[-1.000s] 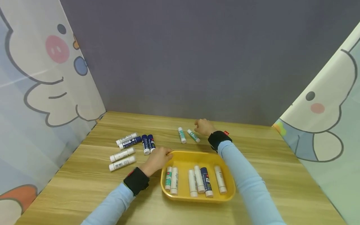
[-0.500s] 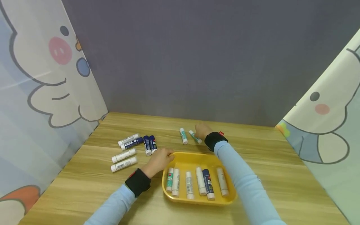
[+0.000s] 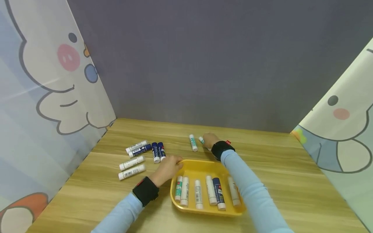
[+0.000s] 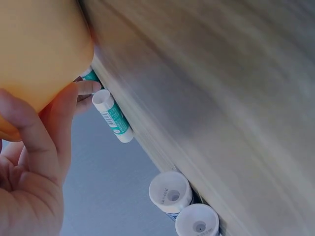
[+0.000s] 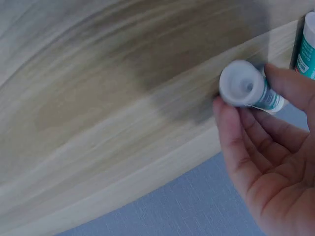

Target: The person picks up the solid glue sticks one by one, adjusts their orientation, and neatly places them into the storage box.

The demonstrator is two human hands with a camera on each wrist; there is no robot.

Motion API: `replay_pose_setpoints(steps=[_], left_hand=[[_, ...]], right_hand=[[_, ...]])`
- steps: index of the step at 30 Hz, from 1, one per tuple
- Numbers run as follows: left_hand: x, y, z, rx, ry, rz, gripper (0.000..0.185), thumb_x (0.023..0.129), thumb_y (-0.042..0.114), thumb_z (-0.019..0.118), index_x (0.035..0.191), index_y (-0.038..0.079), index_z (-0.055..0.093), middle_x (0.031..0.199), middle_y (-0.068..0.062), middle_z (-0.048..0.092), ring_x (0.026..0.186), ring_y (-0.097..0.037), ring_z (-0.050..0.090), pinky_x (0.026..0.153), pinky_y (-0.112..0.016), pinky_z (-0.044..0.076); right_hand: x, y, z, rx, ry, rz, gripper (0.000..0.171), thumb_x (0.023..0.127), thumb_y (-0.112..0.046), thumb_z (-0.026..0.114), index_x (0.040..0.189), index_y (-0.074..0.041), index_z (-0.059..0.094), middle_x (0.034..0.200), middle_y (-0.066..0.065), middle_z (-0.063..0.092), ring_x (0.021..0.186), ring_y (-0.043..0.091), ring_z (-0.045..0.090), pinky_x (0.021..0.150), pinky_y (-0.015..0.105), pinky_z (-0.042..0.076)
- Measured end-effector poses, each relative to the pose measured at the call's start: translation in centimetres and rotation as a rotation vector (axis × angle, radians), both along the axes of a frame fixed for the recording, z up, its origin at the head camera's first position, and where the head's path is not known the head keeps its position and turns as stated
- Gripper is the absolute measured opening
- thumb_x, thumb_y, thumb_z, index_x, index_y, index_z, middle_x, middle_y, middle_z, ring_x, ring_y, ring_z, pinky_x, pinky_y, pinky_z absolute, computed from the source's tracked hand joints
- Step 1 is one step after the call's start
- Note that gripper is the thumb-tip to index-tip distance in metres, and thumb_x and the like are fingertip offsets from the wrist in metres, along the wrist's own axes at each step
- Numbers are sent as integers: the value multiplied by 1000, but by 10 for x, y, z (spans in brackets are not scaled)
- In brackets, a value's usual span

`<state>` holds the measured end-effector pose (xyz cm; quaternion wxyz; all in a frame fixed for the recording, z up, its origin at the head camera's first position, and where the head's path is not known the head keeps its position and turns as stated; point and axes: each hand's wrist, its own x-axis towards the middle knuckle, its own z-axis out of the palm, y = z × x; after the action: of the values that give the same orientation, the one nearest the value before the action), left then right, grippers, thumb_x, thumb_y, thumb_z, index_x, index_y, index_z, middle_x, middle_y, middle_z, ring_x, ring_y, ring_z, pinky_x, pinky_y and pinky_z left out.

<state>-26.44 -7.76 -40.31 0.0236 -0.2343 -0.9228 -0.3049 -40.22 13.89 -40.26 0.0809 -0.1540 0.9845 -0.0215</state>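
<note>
A yellow tray [image 3: 201,166] lies on the wooden table with several glue sticks [image 3: 209,194] side by side in it. My left hand [image 3: 168,167] grips the tray's near-left rim [image 4: 34,59], fingers curled round its edge. Behind the tray my right hand [image 3: 210,141] pinches a green-and-white glue stick [image 5: 250,89], whose cap end [image 3: 201,139] sticks out left of the fingers. A second green glue stick [image 3: 193,142] lies just left of it on the table and shows in the left wrist view [image 4: 112,116].
Several loose glue sticks lie left of the tray: two navy ones [image 3: 158,151] upright in a pair, and white ones [image 3: 131,162] further left. A grey back wall [image 3: 204,64] and cartoon-printed side panels [image 3: 43,97] enclose the table.
My right hand has closed round the right-hand green glue stick, which now shows only at its cap end. The left hand stays on the tray rim. The head view shifted slightly.
</note>
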Motion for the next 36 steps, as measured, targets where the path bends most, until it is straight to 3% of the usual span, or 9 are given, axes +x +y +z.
replay_pose_setpoints(steps=[5, 10, 15, 24, 28, 33, 36], left_hand=[[-1, 1, -2, -3, 28, 6, 15, 85, 11, 57, 93, 7, 70, 88, -7, 67, 54, -7, 43, 50, -20, 34], [-3, 4, -1, 11, 6, -6, 17, 87, 11, 57, 97, 6, 70, 81, -8, 65, 49, -7, 39, 45, -20, 30], [-2, 4, -1, -10, -3, 5, 20, 87, 13, 58, 102, 4, 68, 86, -9, 66, 49, -8, 37, 44, -19, 27], [-1, 2, 1, 4, -3, 39, 18, 85, 11, 59, 99, 4, 69, 70, -5, 59, 47, -8, 36, 44, -19, 26], [-1, 2, 0, 10, -11, 32, 18, 85, 11, 59, 98, 4, 69, 74, -5, 61, 45, -7, 35, 43, -19, 26], [-1, 1, -1, 8, -12, 39, 17, 86, 12, 59, 98, 5, 70, 82, -7, 66, 46, -7, 38, 44, -19, 29], [-3, 0, 0, 14, -2, 39, 16, 86, 12, 59, 96, 6, 70, 82, -7, 67, 48, -7, 41, 45, -20, 31]], right_hand=[[2, 1, -2, 6, 29, 11, 8, 78, -7, 61, 72, -3, 57, 71, 7, 53, 64, 19, 46, 62, 31, 41], [2, 6, -1, 20, 42, -15, 7, 79, -9, 61, 78, -2, 58, 75, 8, 55, 67, 20, 48, 67, 34, 43], [4, 8, 3, 20, 32, -4, 8, 79, -10, 62, 78, -3, 58, 73, 6, 54, 66, 19, 47, 64, 32, 41], [4, 5, 16, -61, 15, -43, 28, 87, -30, 58, 76, -4, 57, 68, 5, 49, 62, 19, 45, 60, 30, 37], [3, 10, 26, -86, 20, -62, 21, 84, -25, 62, 79, -5, 57, 71, 4, 50, 65, 19, 45, 62, 30, 37], [5, 20, 52, -77, 101, -17, 10, 80, -14, 62, 78, -4, 60, 72, 6, 53, 66, 19, 46, 65, 33, 37], [11, 28, 69, -118, 102, -41, 11, 81, -13, 60, 83, -3, 63, 73, 6, 54, 63, 18, 46, 61, 32, 38]])
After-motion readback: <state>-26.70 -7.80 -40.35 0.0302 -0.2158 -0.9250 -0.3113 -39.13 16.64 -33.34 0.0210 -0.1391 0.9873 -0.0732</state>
